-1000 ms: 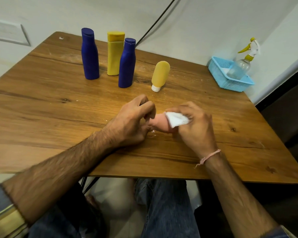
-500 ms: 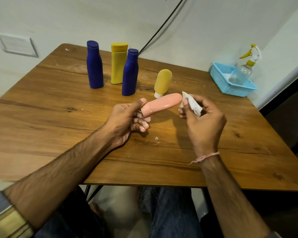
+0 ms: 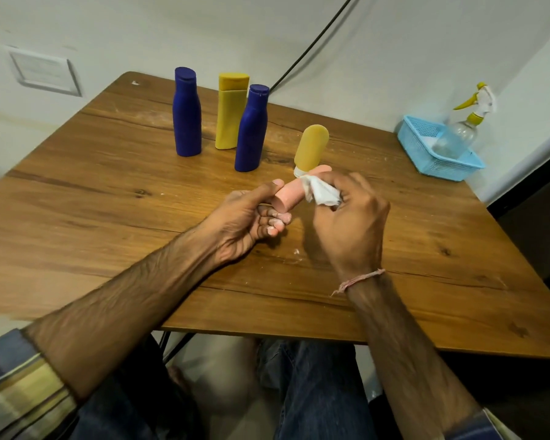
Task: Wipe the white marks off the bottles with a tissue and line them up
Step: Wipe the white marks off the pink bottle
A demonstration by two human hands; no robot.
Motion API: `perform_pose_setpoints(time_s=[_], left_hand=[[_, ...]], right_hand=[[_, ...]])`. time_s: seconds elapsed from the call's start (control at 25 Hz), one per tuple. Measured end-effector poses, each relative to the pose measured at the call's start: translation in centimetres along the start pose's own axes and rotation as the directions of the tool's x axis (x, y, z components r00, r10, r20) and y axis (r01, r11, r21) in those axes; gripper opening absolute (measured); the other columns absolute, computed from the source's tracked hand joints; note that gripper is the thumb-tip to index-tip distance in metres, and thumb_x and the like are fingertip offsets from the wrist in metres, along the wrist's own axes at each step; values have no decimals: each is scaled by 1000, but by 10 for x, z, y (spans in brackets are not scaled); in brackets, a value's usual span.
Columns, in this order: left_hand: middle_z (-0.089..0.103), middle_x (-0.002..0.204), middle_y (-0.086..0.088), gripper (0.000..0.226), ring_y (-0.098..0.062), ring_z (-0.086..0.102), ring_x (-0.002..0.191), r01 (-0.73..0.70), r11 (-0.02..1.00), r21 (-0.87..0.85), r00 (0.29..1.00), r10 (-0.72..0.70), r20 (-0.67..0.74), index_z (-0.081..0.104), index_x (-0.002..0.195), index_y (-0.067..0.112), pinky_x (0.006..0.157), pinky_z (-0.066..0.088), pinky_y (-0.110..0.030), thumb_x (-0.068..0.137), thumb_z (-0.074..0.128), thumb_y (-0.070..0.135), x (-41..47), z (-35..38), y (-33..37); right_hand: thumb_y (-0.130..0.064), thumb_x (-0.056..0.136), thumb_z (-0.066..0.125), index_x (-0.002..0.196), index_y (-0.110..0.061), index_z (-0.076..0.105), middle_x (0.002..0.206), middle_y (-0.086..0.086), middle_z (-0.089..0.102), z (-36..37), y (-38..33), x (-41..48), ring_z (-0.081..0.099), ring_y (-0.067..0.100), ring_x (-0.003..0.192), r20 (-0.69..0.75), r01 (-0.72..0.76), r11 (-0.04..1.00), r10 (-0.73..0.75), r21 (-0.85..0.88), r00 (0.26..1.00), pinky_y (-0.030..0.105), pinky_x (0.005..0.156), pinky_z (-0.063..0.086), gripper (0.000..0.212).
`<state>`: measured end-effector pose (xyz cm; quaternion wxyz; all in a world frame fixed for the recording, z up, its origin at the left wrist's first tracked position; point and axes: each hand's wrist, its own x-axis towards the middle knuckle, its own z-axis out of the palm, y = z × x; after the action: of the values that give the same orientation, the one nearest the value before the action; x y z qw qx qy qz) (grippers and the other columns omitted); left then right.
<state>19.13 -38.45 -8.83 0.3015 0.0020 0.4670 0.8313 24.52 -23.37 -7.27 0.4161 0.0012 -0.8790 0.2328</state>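
Above the middle of the wooden table [image 3: 108,198], my left hand [image 3: 248,217] grips the near end of a pink bottle [image 3: 291,194], held lying sideways. My right hand [image 3: 346,217] pinches a crumpled white tissue [image 3: 319,192] and presses it round the bottle's far half, hiding most of it. Four bottles stand behind: a blue bottle [image 3: 186,112], a yellow square bottle [image 3: 231,112], a second blue bottle [image 3: 251,128] and a small orange-yellow tube [image 3: 310,149] on its white cap.
A light blue plastic basket [image 3: 426,154] sits at the table's far right corner with a clear spray bottle [image 3: 458,134] in it. White specks [image 3: 296,251] lie on the wood under my hands. A black cable [image 3: 308,49] runs up the wall.
My right hand has moved the tissue back onto the pink bottle and wraps its far half. The left hand keeps its grip on the near end.
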Motion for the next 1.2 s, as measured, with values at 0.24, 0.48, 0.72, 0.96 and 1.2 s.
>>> perform_pose_setpoints(time_s=[0.24,0.48,0.72,0.96,1.2], left_hand=[[65,61,-15,30,-13,62,42,6,1000,-30,999,-5,33,62,101,-7,39,52,-19,98,64,23,4,-5,-2],[70,71,-18,31,-14,66,48,-3,998,-57,998,6,64,67,101,-7,44,56,-20,95,68,23,6,-9,-3],[74,86,-26,34,-22,76,64,-10,990,-140,994,24,102,63,109,-8,60,64,-29,97,62,24,6,-5,-3],[76,88,-18,30,-20,77,73,7,988,-153,989,15,147,68,112,-5,64,64,-28,94,63,18,4,-5,-3],[74,90,-16,23,-20,72,78,-28,991,-131,983,52,177,72,97,-2,74,62,-30,89,69,20,7,-12,-5]], right_hand=[[0,84,71,110,-5,76,104,10,72,3,-9,-16,64,16,89,140,108,992,-116,61,983,14,75,50,27],[2,85,69,112,-5,76,102,11,71,5,-17,-23,63,18,90,168,126,989,-136,74,976,25,72,53,29],[-7,84,79,104,-12,77,96,1,75,-7,5,-4,70,15,83,11,-132,969,133,209,991,36,71,61,21],[-5,87,76,100,-10,76,91,3,71,15,-17,-23,65,14,80,-28,-51,988,55,145,998,35,63,55,14],[-4,83,80,93,-12,79,87,-2,76,23,-25,-34,70,14,80,81,-111,953,91,283,993,39,65,57,13]])
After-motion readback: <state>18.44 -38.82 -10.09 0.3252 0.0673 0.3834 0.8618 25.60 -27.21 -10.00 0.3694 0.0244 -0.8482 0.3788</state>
